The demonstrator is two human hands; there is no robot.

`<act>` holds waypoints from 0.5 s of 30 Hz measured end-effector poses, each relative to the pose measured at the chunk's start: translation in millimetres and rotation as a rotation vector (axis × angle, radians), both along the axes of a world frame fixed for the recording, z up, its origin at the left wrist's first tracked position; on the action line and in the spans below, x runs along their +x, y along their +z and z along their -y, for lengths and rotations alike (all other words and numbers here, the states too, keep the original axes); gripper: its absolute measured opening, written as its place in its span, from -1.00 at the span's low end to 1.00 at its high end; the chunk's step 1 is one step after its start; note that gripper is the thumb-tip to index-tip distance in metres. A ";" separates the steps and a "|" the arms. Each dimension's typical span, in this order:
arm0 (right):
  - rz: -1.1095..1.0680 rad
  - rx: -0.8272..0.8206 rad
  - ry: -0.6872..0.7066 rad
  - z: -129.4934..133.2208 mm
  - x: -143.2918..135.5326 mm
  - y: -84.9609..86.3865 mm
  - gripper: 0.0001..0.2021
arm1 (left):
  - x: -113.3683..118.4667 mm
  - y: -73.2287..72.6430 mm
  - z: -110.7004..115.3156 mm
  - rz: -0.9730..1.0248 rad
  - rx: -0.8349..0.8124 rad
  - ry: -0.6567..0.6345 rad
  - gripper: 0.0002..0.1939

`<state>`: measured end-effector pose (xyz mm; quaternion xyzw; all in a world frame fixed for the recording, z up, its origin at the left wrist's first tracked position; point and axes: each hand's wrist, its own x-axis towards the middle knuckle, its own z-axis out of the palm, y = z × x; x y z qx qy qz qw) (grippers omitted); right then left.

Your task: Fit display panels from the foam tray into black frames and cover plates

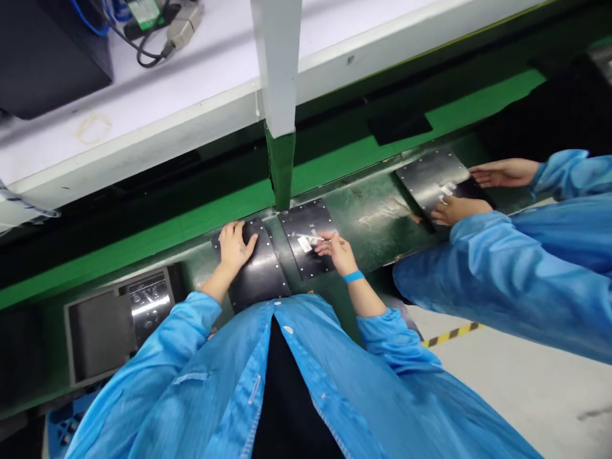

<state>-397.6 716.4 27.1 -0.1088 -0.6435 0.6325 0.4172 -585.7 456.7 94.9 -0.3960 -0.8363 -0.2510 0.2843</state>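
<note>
My left hand [235, 246] rests with spread fingers on a black plate [261, 271] that has small light dots along its edges. To its right lies a second black plate [306, 220] with white labels [304, 244] on it. Over that plate my right hand [338, 250], with a blue band at the wrist, has its fingers closed on a thin, light-coloured tool [310, 238] whose end points left. What the tool is cannot be made out.
At the right, a co-worker's two hands touch another black plate [433, 175] on the green bench [368, 223]. A grey frame [119, 319] lies at the left. A white post [277, 64] and shelf [191, 121] stand ahead, with cables [157, 48] on the shelf.
</note>
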 end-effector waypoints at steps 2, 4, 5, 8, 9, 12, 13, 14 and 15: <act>-0.036 -0.126 0.120 22.8 2.2 -8.1 -0.21 | -11.1 19.7 -13.3 0.047 -0.105 0.076 -0.32; -0.067 -0.229 0.156 38.9 -0.1 -16.7 -0.25 | -13.9 31.3 -27.7 0.084 -0.220 0.157 -0.27; -0.078 -0.269 0.168 44.2 -2.4 -20.7 -0.29 | -12.5 35.0 -34.4 0.093 -0.265 0.194 -0.23; -0.097 -0.332 0.218 52.8 -11.9 -29.4 -0.39 | -2.5 42.2 -49.7 0.105 -0.336 0.270 -0.14; -0.100 -0.344 0.237 54.4 -15.2 -30.8 -0.40 | 1.0 44.0 -53.0 0.103 -0.346 0.280 -0.14; -0.089 -0.373 0.287 57.2 -24.2 -31.0 -0.39 | 6.1 48.9 -58.6 0.107 -0.367 0.261 -0.22; -0.074 -0.379 0.299 57.1 -26.5 -30.0 -0.39 | 5.9 50.1 -59.7 0.112 -0.371 0.249 -0.25; -0.054 -0.381 0.307 56.5 -28.4 -28.8 -0.40 | 5.0 51.0 -60.7 0.117 -0.374 0.238 -0.27; -0.030 -0.380 0.309 55.3 -29.8 -27.4 -0.41 | 3.8 51.7 -61.8 0.120 -0.378 0.232 -0.28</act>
